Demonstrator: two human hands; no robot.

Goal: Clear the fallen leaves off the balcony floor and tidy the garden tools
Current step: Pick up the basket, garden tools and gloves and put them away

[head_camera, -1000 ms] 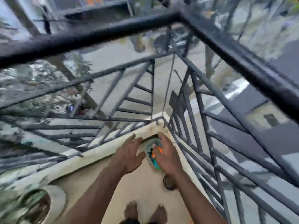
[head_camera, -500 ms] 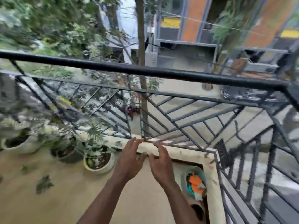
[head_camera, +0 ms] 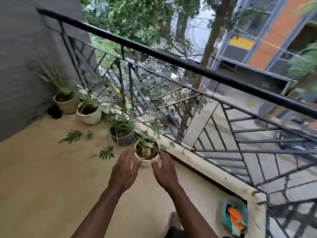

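Note:
Fallen green leaves lie on the beige balcony floor: a large one (head_camera: 71, 136), a small one (head_camera: 89, 134) beside it, and another (head_camera: 106, 152) nearer to me. My left hand (head_camera: 123, 170) and my right hand (head_camera: 165, 170) are stretched out in front of me with fingers spread, holding nothing. They hover just before a small white pot (head_camera: 147, 154) with a leafy plant. A teal container (head_camera: 234, 215) with orange and teal garden tools stands in the balcony corner at lower right.
Several potted plants line the low ledge: a grey pot (head_camera: 122, 137), a white pot (head_camera: 90, 114), a beige pot (head_camera: 66, 102). A black metal railing (head_camera: 188, 66) runs along the ledge, and a grey wall (head_camera: 22, 66) closes the left side. My foot (head_camera: 175, 222) shows below.
The view has swung left from the corner with the tool container to the row of pots. Both hands left the container and now hover empty near the small white pot.

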